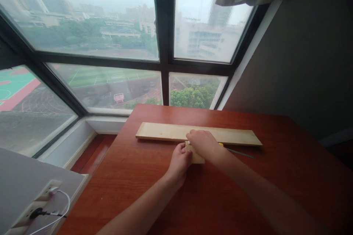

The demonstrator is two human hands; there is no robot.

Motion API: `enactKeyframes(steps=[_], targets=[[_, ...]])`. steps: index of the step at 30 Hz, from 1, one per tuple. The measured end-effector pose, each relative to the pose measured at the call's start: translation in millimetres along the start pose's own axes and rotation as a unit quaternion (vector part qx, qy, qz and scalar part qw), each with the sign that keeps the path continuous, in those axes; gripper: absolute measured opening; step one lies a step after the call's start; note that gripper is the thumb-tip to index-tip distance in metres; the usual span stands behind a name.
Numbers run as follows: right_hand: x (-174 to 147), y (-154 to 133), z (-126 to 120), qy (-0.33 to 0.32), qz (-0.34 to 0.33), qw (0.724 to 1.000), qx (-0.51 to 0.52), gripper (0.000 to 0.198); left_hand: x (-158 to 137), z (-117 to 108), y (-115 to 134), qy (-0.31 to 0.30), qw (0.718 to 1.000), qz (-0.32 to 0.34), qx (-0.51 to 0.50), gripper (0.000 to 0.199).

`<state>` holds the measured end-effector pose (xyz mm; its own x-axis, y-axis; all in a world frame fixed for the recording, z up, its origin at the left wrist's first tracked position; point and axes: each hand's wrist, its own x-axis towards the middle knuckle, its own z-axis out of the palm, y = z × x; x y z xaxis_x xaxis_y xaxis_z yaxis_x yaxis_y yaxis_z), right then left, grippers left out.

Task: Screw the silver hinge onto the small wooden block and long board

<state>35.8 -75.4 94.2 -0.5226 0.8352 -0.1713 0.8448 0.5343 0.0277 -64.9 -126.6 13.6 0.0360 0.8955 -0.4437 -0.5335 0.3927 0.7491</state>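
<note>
Glossy reddish table (206,198), windows (118,40) beyond, left hand (179,159) clamping small board (197,158), right hand (202,141) grip unclear

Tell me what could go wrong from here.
The left hand grips the small wooden piece close beside the right hand, so a slip might hurt it. The thin metal rod lies near the right forearm and could get knocked. The long board, just behind the hands, might be bumped.
</note>
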Motion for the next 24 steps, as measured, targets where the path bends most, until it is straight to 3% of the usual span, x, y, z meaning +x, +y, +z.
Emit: enactKeyframes(steps=[6, 16, 24], targets=[[-1.7, -2.4, 0.9, 0.012, -0.024, 1.000, 0.005, 0.017, -1.5, 1.5, 0.6, -0.005, 1.000, 0.000, -0.002, 0.040], [3.0, -6.3, 9.0, 0.013, 0.051, 0.999, 0.000, 0.021, -3.7, 4.7, 4.5, 0.008, 1.000, 0.001, 0.009, 0.045], [1.6, -0.3, 7.1, 0.022, 0.011, 1.000, 0.008, 0.019, -2.4, 3.1, 3.9, 0.003, 1.000, -0.003, -0.005, 0.040]])
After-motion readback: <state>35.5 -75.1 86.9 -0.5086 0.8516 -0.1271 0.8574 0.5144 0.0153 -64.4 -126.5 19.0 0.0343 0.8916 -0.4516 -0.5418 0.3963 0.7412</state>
